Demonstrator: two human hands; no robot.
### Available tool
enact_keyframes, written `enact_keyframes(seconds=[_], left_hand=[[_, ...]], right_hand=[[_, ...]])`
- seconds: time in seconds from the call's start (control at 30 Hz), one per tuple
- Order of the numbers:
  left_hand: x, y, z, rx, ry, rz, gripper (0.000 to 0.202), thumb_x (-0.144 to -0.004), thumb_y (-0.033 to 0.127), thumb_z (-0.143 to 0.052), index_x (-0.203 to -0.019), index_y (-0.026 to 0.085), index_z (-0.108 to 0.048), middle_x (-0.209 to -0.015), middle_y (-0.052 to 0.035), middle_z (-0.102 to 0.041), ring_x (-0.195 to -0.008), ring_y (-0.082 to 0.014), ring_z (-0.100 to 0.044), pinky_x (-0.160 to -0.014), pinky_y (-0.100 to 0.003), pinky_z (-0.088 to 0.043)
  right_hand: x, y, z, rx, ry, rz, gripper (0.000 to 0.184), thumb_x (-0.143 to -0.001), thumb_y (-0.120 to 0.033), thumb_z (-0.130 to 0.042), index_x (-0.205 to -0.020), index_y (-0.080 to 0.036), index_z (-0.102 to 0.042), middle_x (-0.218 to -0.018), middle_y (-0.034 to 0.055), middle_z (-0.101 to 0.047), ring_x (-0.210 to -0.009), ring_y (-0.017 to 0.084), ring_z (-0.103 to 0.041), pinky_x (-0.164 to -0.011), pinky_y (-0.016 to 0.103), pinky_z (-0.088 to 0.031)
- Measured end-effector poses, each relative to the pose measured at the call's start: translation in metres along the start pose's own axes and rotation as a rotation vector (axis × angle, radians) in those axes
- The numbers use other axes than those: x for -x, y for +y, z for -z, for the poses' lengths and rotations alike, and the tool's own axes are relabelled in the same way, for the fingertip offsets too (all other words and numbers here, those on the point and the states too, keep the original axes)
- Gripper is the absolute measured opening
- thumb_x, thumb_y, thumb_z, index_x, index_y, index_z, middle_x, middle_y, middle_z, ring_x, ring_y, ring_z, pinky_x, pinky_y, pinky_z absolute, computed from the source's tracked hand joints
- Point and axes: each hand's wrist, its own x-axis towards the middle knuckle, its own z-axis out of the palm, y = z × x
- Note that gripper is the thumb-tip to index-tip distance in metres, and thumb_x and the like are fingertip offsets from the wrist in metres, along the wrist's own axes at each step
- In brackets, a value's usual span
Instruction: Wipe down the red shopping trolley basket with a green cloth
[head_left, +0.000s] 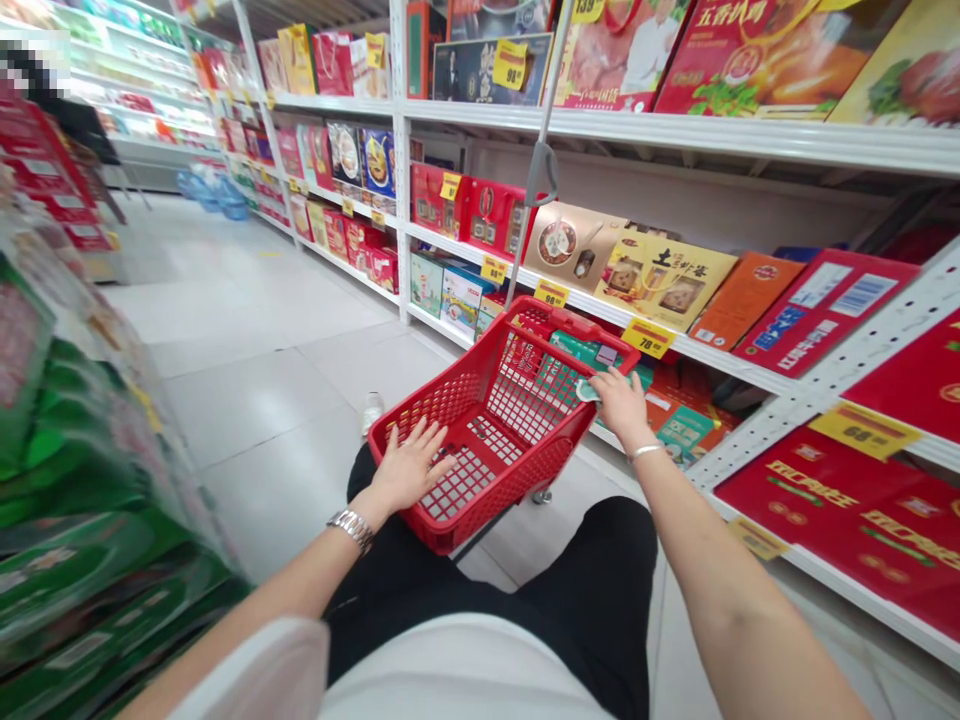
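A red plastic rolling shopping basket (480,445) stands tilted between my knees. Its long grey pull handle (541,175) rises from the far end in front of the shelves. Through the grid of its base I see the pale floor. My left hand (409,468) is spread out over the near left rim, fingers apart, with nothing in it; whether it touches the rim is unclear. At the right rim is my right hand (621,408), fingers bent around a small teal-and-white thing (587,390). What that thing is cannot be made out.
White shelves (480,245) with boxed foods and yellow price tags run along the right. Green packages (112,570) are piled close on the left. A tiled aisle (225,330) leads ahead to blue water bottles (225,195). A person (82,130) stands at the far left.
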Motion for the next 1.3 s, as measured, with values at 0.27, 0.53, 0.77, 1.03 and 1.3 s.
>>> enact_keyframes(seconds=[0.27,0.53,0.77,1.03,1.3], left_hand=[[-0.008,-0.003,0.006,0.019,-0.041,0.052,0.061,-0.101,0.053,-0.037,-0.151,0.019,-0.047,-0.158,-0.0137,-0.046,-0.153,-0.0355,-0.029,-0.124,-0.064,-0.017],[-0.019,-0.03,0.006,-0.007,-0.025,0.075,0.057,-0.102,0.054,-0.036,-0.146,0.022,-0.055,-0.155,-0.0098,-0.052,-0.151,-0.0303,-0.035,-0.124,-0.053,-0.023],[-0.033,-0.076,0.019,-0.003,-0.035,0.032,0.049,-0.099,0.05,-0.041,-0.132,0.025,-0.067,-0.146,-0.0084,-0.061,-0.148,-0.0289,-0.041,-0.124,-0.053,-0.024],[-0.029,-0.071,0.02,0.036,0.102,0.278,0.052,-0.101,0.04,-0.029,-0.136,0.023,-0.064,-0.15,-0.0099,-0.058,-0.148,-0.0318,-0.041,-0.118,-0.061,-0.032],[-0.014,-0.049,0.02,0.04,-0.025,0.31,0.059,-0.102,0.045,-0.023,-0.146,0.024,-0.055,-0.159,-0.0113,-0.046,-0.152,-0.0345,-0.032,-0.116,-0.068,-0.031]], right_hand=[[0.03,-0.038,-0.016,-0.055,0.063,0.022,0.049,-0.081,0.0,-0.049,-0.119,-0.02,-0.071,-0.135,0.0108,-0.066,-0.14,0.03,-0.042,-0.118,0.051,-0.021],[0.089,-0.152,-0.005,-0.321,-0.001,0.167,0.04,-0.078,0.003,-0.049,-0.102,-0.021,-0.071,-0.112,0.0084,-0.07,-0.122,0.026,-0.053,-0.12,0.048,-0.019],[0.105,-0.209,0.006,-0.588,-0.074,0.315,0.058,-0.082,-0.001,-0.049,-0.135,-0.02,-0.062,-0.137,0.0099,-0.064,-0.133,0.025,-0.049,-0.123,0.046,-0.02],[0.098,-0.221,0.007,-0.668,-0.112,0.56,0.075,-0.079,0.001,-0.05,-0.151,-0.018,-0.046,-0.159,0.0124,-0.044,-0.149,0.021,-0.033,-0.126,0.047,-0.017],[0.087,-0.171,0.035,-0.393,-0.08,0.397,0.051,-0.089,-0.004,-0.049,-0.135,-0.02,-0.061,-0.141,0.0112,-0.063,-0.132,0.024,-0.052,-0.118,0.047,-0.028]])
